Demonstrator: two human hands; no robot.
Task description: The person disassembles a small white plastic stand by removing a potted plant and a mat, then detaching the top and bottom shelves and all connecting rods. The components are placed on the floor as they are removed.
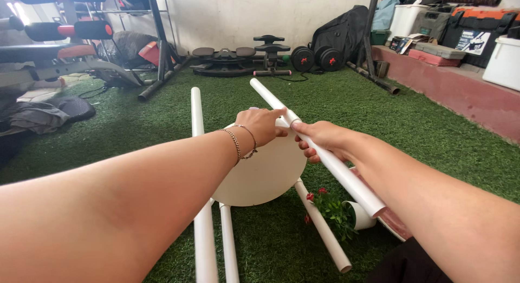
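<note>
Gripping a white tube (325, 153) that slants over a round white disc (265, 174) on the green turf (422, 131), the right hand (319, 139) is closed around its middle. The left hand (262, 126) pinches what seems to be a joint beside it. Loose tubes (203, 239) lie underneath; a slipped grip could knock the tipped flower pot (357, 213).
</note>
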